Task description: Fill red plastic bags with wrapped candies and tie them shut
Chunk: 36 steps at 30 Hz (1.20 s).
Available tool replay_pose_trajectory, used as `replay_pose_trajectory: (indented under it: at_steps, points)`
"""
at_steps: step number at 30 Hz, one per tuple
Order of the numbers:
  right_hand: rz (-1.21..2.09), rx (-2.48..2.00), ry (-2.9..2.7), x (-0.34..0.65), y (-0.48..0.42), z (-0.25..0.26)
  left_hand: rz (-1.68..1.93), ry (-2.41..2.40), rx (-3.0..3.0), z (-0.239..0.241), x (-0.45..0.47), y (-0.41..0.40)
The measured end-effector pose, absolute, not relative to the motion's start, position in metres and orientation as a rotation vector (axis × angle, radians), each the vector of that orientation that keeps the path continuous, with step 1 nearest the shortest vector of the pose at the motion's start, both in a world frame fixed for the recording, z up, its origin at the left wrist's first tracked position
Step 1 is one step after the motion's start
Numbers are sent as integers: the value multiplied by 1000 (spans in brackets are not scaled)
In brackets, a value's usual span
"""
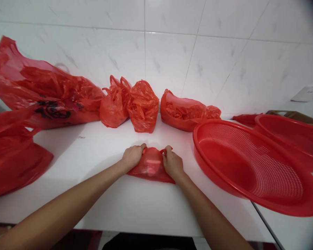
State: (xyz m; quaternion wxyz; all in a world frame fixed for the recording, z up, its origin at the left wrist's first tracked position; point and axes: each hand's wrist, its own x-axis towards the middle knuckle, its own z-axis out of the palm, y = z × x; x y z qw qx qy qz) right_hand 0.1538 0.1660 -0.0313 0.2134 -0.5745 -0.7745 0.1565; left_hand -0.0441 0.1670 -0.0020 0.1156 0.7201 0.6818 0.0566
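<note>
A small red plastic bag [152, 166] lies flattened on the white table in front of me, with a paler patch showing through its middle. My left hand [133, 157] is closed on the bag's upper left corner. At the upper right corner, the fingers of my right hand [173, 162] pinch the bag, and a short twist of red plastic sticks out above them. What the bag contains, if anything, I cannot make out.
Against the tiled wall stand two bunched red bags [143, 107] [114, 104], a longer red bag [183, 111] and a large printed bag [49, 93]. Another red bag [13, 159] lies left. At right are a red perforated basket [224, 163] and a second red basin [294, 132].
</note>
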Motion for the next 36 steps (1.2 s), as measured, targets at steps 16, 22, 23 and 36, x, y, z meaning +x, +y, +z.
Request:
replay_pose_trajectory:
  at_steps: [16,22,23,36]
  points:
    - [629,-1398,-1868,173,170,-38,765,1835,1423,-1,-100,159]
    - [679,-1361,-1748,169,174,-42,764,1727,1181,19,-130,134]
    - [704,-1345,-1736,170,174,-41,763,1707,1167,25,-131,131]
    - [794,-722,-1818,138,145,76,953,972,1296,86,-45,108]
